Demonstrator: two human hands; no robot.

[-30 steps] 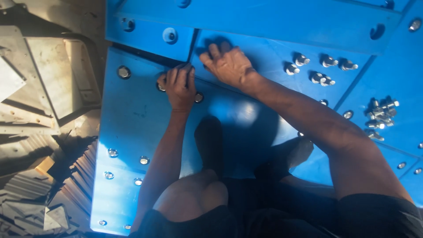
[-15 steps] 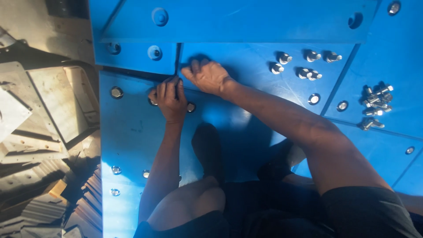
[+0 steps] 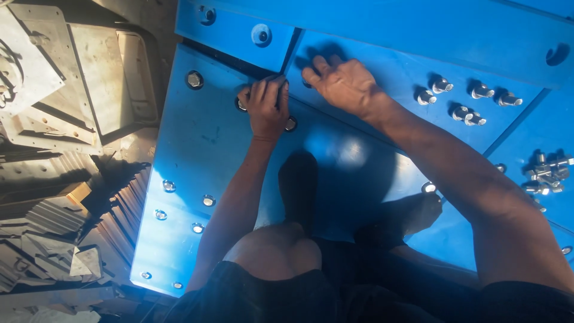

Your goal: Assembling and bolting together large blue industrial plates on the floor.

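Note:
I crouch on a large blue steel plate [image 3: 209, 143] studded with bolts. My left hand [image 3: 266, 109] rests at the plate's upper edge. Its fingers curl into the dark gap towards the neighbouring blue plate [image 3: 382, 54], between one bolt head [image 3: 240, 104] and another [image 3: 290, 124]. My right hand [image 3: 342, 84] lies flat with its fingers spread on that neighbouring plate, just right of the left hand, and holds nothing.
Loose bolts [image 3: 460, 98] lie in a row on the upper plate, and a heap of bolts [image 3: 549, 172] sits at the right. My feet [image 3: 299, 185] and knee [image 3: 274, 251] are on the plate. Grey metal parts [image 3: 60, 96] are stacked past its left edge.
The view has shifted slightly over the plates. Both hands stay at the seam between the two plates, and the right hand has spread flatter.

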